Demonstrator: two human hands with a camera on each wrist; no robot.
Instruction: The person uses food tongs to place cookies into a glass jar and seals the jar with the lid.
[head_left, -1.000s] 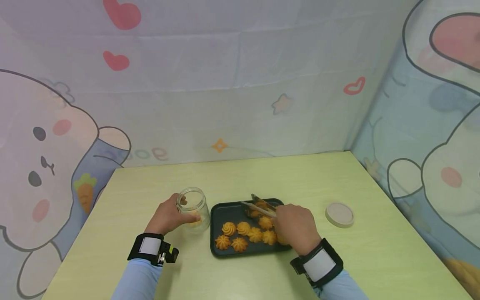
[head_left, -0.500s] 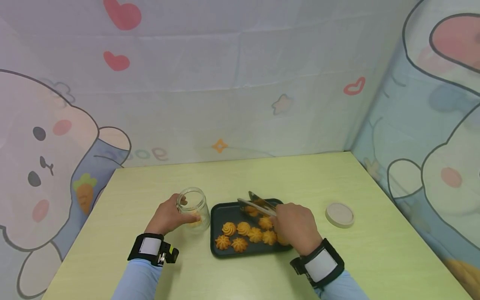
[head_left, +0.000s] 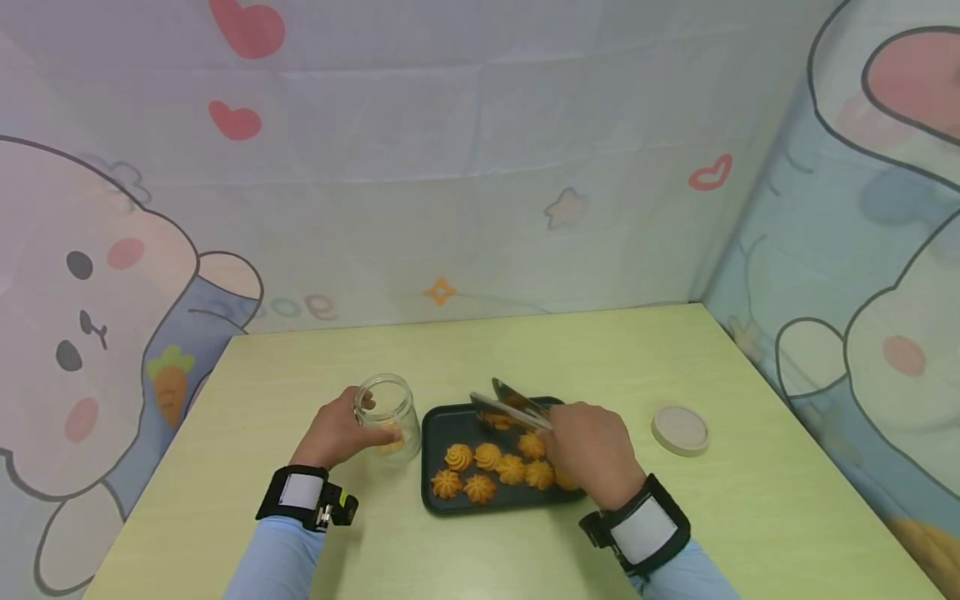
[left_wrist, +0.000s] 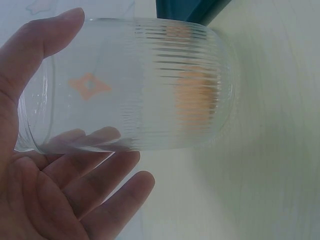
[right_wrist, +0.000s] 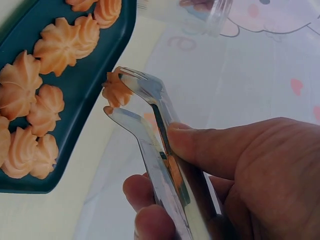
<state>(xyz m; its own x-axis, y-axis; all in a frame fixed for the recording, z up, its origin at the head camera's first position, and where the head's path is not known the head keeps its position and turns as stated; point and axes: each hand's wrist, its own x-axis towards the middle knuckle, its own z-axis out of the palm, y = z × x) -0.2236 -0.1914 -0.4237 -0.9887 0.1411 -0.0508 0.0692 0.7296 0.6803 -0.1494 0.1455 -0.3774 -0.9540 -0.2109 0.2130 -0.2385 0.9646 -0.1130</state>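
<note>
My left hand [head_left: 341, 432] grips a clear glass jar [head_left: 408, 433] beside the tray's left end. In the left wrist view the thumb lies along one side of the jar's neck and the fingers along the other. A golden piece, blurred by ribbed glass, lies at the jar's bottom [left_wrist: 197, 97]. With my right hand [head_left: 592, 454] I hold metal tongs [head_left: 517, 412] over the back of the tray. Between the tong tips in the right wrist view is a piped cookie [right_wrist: 116, 90]. More swirled cookies [head_left: 480, 489] lie on the dark tray [head_left: 450, 425].
A pale round lid [head_left: 680, 430] lies on the light wooden table [head_left: 750, 517], to the right of the tray. A cartoon-printed cloth [head_left: 480, 242] hangs behind the table, and another stands along the right side.
The tongs have shifted a little left and away from me, with their tips rising over the tray. My left hand and the jar stay where they were.
</note>
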